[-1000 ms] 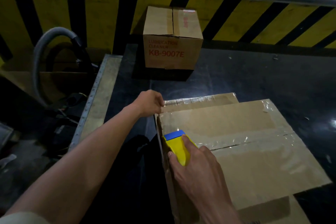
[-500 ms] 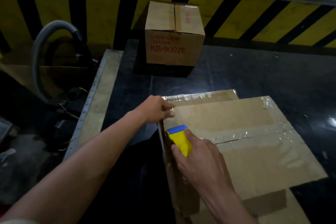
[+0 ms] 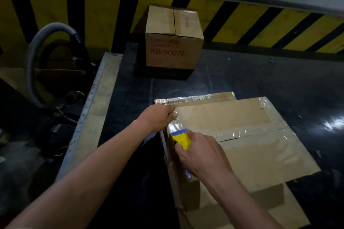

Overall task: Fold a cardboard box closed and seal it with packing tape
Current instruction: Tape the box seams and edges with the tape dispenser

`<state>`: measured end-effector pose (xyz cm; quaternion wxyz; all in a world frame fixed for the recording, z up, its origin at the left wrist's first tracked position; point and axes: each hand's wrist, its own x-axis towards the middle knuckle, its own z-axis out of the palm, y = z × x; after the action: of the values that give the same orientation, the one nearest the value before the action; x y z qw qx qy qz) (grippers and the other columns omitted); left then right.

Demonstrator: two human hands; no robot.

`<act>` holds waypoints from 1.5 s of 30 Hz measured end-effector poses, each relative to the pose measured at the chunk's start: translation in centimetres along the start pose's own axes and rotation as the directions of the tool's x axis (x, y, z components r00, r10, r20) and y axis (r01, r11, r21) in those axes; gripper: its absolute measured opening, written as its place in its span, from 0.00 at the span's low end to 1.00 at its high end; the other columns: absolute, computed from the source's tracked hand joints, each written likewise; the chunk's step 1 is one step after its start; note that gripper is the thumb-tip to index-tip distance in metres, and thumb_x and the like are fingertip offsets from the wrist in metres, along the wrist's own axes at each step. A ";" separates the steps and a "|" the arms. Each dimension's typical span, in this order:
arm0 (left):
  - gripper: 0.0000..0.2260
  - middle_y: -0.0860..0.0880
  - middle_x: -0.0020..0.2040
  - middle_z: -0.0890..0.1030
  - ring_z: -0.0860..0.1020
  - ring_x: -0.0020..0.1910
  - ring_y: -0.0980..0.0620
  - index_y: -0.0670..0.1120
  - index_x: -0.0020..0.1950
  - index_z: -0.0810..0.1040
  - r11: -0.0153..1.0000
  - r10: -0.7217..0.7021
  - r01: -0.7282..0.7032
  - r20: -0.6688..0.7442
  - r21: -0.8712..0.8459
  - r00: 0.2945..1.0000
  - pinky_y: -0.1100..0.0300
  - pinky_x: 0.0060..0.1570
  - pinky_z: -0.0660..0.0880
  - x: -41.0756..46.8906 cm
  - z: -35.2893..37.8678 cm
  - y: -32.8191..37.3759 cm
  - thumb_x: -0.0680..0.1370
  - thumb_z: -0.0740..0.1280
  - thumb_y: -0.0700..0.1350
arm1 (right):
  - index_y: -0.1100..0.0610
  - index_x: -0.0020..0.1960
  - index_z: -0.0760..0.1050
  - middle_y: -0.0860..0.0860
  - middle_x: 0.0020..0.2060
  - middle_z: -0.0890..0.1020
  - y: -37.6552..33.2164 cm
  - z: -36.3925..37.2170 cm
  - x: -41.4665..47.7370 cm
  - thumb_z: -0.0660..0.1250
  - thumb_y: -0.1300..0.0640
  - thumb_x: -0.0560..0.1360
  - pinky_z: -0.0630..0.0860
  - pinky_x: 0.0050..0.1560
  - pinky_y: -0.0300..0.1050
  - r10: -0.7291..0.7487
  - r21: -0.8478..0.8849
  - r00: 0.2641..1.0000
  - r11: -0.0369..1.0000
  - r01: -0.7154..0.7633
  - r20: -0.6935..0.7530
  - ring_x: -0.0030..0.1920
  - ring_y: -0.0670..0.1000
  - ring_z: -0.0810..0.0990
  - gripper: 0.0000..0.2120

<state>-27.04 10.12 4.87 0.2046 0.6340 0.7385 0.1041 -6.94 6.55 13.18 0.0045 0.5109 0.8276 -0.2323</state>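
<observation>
A large cardboard box (image 3: 251, 152) lies in front of me on the dark table, its top flaps folded shut. Clear packing tape (image 3: 247, 133) runs along the centre seam. My right hand (image 3: 202, 152) grips a yellow tape dispenser with a blue edge (image 3: 181, 138) at the box's near-left edge, where the seam ends. My left hand (image 3: 158, 117) holds the box's left edge just beyond the dispenser, fingers curled over the top corner. Shiny tape also covers the far flap edge (image 3: 195, 98).
A smaller closed box (image 3: 173, 42) printed KB-9007E stands at the back of the table. A metal rail (image 3: 96, 102) edges the table on the left, with a grey hose (image 3: 37, 50) beyond it. A yellow-and-black striped wall (image 3: 279, 24) runs behind.
My left hand slid along the box's left edge toward me, closer to the dispenser. My right hand with the dispenser stayed at the seam's left end.
</observation>
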 end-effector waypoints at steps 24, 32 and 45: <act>0.27 0.53 0.79 0.66 0.67 0.75 0.47 0.55 0.82 0.59 1.000 0.002 -0.002 0.061 0.000 0.998 0.45 0.64 0.73 -0.5 1.3 -0.9 0.84 0.54 0.62 | 0.52 0.58 0.71 0.55 0.46 0.80 -0.5 0.0 -2.3 0.57 0.40 0.74 0.69 0.40 0.49 -0.012 0.007 0.999 1.000 0.012 -0.042 0.47 0.60 0.78 0.19; 0.33 0.52 0.76 0.71 0.70 0.72 0.47 0.56 0.81 0.60 0.999 -0.032 0.032 0.007 -0.024 0.999 0.47 0.59 0.73 -0.6 1.8 -0.5 0.79 0.56 0.69 | 0.52 0.52 0.73 0.54 0.45 0.81 -0.4 -0.2 -1.5 0.59 0.40 0.74 0.74 0.43 0.48 -0.005 -0.004 1.000 1.000 0.005 -0.021 0.47 0.59 0.79 0.17; 0.22 0.50 0.75 0.74 0.72 0.72 0.44 0.59 0.78 0.67 0.991 -0.092 0.092 0.009 -0.101 0.996 0.51 0.63 0.71 -0.6 0.7 -0.1 0.84 0.55 0.61 | 0.52 0.56 0.76 0.55 0.47 0.83 -1.2 -3.3 -2.1 0.61 0.39 0.73 0.75 0.42 0.48 -0.028 0.060 0.995 0.998 0.034 -0.096 0.47 0.59 0.79 0.20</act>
<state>-26.77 9.43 4.30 0.2429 0.5882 0.7603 0.1307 -6.23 5.58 17.08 -0.0541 0.5085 0.8271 -0.2334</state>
